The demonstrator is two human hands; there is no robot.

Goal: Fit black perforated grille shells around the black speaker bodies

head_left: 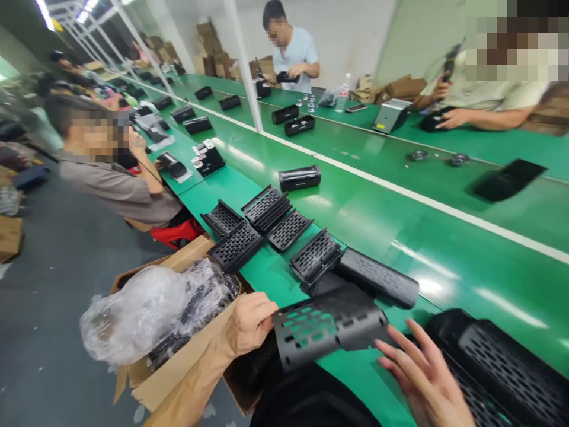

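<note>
My left hand [251, 323] is closed on the left end of a curved black plastic speaker cover [306, 332], holding it over the bench edge. Green shows through its rows of slots. At the cover's other end is my right hand [422, 367], fingers spread; whether a fingertip touches the cover I cannot tell. Just beyond lies another black slotted cover [377, 276], partly behind the held one. Several more covers [237, 243] rest on the green bench to the left. Larger black slotted parts [511, 362] lie to the right of my right hand.
An open cardboard box [186, 362] holding plastic-wrapped parts [195, 296] stands below the bench at left. A black speaker body [300, 177] sits on the green surface [368, 219]. Co-workers sit at left and opposite. A white post [244, 65] rises midway.
</note>
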